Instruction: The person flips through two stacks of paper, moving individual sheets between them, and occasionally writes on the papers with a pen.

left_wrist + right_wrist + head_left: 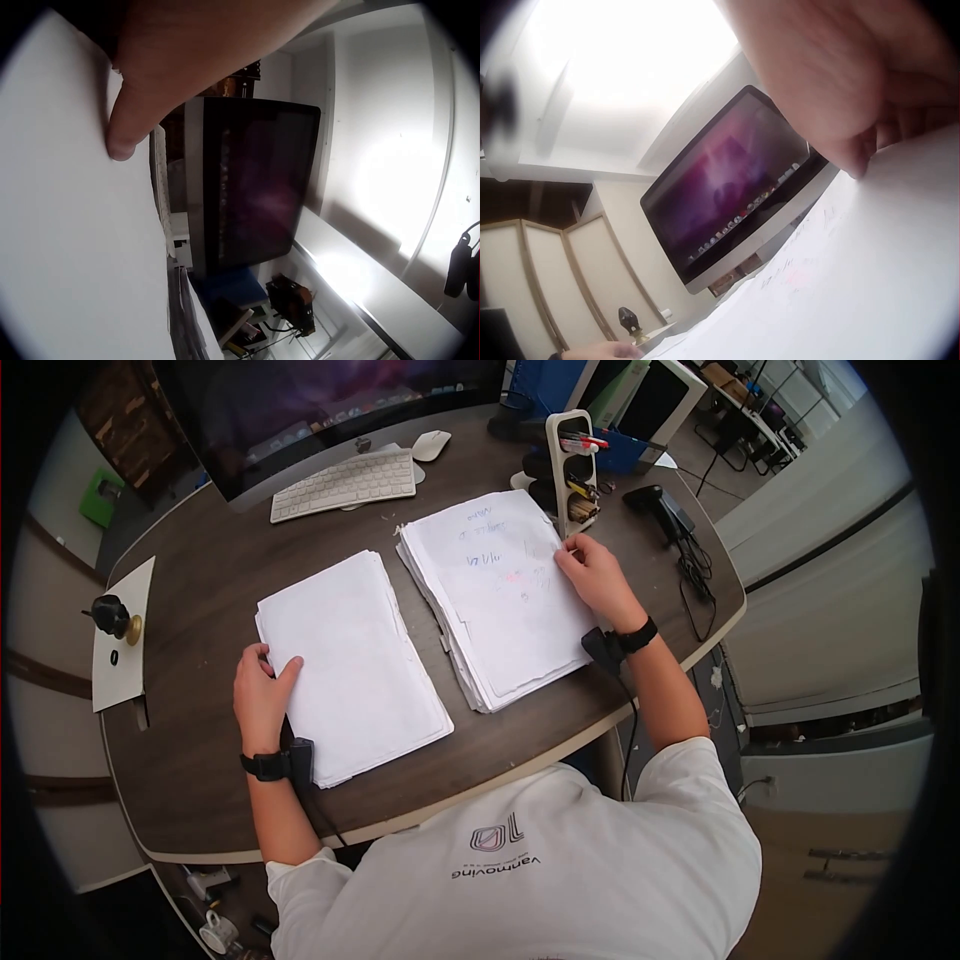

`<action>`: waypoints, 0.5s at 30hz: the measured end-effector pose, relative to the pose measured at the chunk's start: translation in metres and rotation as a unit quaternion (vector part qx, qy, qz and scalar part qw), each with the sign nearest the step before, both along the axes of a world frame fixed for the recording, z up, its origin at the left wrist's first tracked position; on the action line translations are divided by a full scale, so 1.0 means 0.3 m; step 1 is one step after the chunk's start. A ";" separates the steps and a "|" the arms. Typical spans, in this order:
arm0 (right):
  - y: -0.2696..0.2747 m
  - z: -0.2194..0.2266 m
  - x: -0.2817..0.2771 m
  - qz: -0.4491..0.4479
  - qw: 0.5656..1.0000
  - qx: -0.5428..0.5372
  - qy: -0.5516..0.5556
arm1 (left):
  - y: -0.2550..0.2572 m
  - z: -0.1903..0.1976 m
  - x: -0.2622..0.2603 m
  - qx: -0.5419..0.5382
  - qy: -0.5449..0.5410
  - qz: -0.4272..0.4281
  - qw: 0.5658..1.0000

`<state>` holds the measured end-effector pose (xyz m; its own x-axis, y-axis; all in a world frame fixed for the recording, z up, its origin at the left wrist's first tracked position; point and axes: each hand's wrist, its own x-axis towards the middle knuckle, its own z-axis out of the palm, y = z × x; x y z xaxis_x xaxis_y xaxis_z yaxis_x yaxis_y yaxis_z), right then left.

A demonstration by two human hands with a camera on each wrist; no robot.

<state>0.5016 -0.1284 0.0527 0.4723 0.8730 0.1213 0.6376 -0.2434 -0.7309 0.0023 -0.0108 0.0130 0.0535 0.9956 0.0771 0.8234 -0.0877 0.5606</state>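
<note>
Two paper stacks lie side by side on the desk. The left stack [350, 670] shows a blank top sheet; my left hand [262, 695] rests at its left edge, with the thumb [124, 142] lying on the paper. Handwriting in blue and faint red marks the top sheet [500, 600] of the thicker right stack [455, 645], whose edges are uneven. My right hand [603, 582] pinches that sheet at its right edge, near the far corner. In the right wrist view its fingers are bent over the paper and partly hidden.
A white keyboard [345, 485] and mouse [431, 446] lie below the monitor [330, 410]. Behind the right stack stands a pen holder [570, 470]. A black device with a cable [662, 510] lies at the right; a dark figurine [110, 617] stands on a white board at the left.
</note>
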 end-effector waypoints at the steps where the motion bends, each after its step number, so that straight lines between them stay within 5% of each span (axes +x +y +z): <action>1: -0.004 0.005 -0.012 0.009 1.000 -0.019 -0.001 | 0.003 0.003 0.001 0.001 0.000 0.000 1.000; 15: -0.032 0.040 -0.060 0.039 0.992 -0.047 -0.106 | 0.010 -0.014 -0.011 0.000 -0.042 -0.005 0.999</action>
